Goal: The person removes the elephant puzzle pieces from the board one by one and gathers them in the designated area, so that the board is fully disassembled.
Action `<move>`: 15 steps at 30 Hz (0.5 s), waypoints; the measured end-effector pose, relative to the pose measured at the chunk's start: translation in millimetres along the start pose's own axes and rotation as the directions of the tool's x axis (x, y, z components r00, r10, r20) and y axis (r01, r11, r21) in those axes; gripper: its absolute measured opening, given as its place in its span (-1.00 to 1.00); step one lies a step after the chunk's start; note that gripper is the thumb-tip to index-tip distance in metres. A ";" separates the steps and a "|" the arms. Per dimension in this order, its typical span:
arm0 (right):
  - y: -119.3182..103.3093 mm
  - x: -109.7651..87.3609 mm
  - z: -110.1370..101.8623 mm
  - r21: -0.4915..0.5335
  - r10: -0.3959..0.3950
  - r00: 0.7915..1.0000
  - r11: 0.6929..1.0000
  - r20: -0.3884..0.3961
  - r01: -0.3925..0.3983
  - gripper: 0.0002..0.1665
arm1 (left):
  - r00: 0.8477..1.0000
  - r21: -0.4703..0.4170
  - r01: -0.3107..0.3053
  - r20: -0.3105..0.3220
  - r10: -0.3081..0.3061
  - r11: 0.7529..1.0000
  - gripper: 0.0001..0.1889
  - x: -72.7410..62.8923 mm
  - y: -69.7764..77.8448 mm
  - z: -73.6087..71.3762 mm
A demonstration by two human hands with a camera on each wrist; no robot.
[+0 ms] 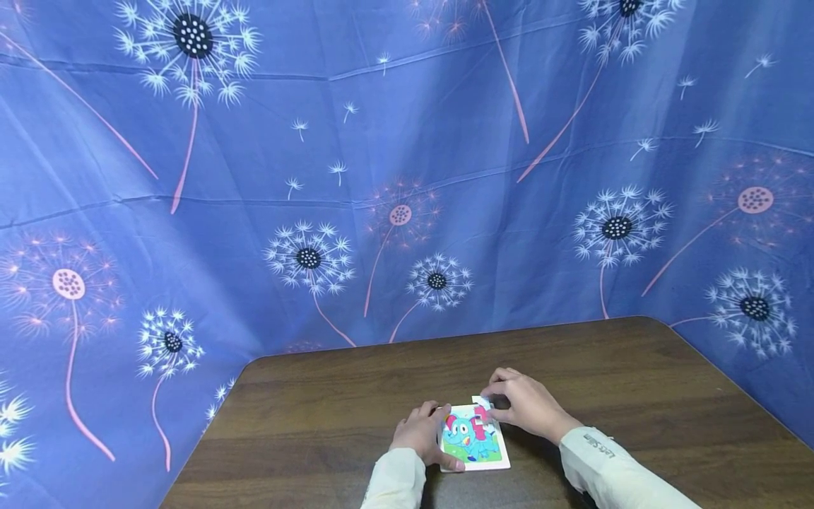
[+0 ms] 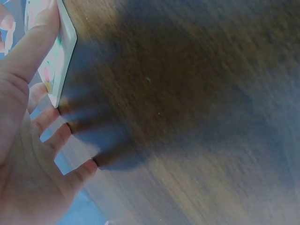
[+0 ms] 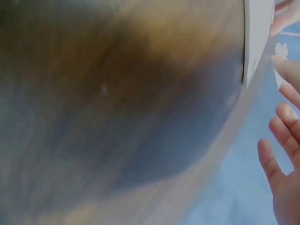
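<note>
A square jigsaw puzzle board (image 1: 473, 465) with a blue cartoon elephant lies on the brown table. My left hand (image 1: 417, 436) holds it at its left side, thumb on the near edge and index finger by the far left corner. In the left wrist view, the thumb (image 2: 40, 40) lies over the board's edge while the other fingers spread beside it. My right hand (image 1: 526, 404) pinches a small puzzle piece (image 1: 481, 401) between thumb and fingers over the far right corner. The right wrist view shows that piece (image 3: 281, 50) raised, pale side visible, with a rounded knob.
The wooden table (image 1: 305, 424) extends around the board on all sides. A blue cloth (image 1: 356, 162) printed with dandelions hangs behind the table's far edge and along its sides.
</note>
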State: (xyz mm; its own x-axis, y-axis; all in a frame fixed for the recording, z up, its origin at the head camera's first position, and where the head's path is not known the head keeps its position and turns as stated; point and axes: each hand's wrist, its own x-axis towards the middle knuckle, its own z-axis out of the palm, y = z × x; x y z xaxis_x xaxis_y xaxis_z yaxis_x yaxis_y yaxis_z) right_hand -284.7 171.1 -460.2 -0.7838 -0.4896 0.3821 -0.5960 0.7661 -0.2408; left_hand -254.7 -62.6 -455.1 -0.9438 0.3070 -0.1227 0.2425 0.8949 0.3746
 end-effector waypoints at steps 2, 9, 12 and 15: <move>2.0 0.4 -4.3 0.010 0.016 1.000 1.000 0.021 -0.016 -0.71 | 1.000 -0.002 0.002 -0.001 -0.002 1.000 0.00 0.0 -0.1 0.3; 11.2 -0.1 -16.3 0.018 0.063 0.996 0.998 0.070 -0.064 -0.70 | 1.000 0.012 0.002 -0.018 -0.002 1.000 0.00 -0.3 -0.9 1.2; 14.9 -1.1 -19.1 0.010 0.079 0.993 0.997 0.092 -0.081 -0.70 | 1.000 0.010 -0.005 -0.024 0.006 1.000 0.00 -0.9 -1.1 1.4; 17.9 -2.2 -20.4 0.000 0.107 0.988 0.994 0.108 -0.107 -0.70 | 0.999 0.004 -0.012 -0.030 0.012 1.000 0.00 -1.2 -1.9 2.0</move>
State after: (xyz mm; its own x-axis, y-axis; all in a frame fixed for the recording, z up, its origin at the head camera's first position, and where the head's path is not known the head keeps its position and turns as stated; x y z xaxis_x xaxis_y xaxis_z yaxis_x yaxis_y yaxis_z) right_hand -290.1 194.4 -447.1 -0.8572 -0.4472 0.2555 -0.5084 0.8142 -0.2805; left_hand -253.6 -64.0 -457.4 -0.9471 0.3079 -0.0911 0.2542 0.8924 0.3727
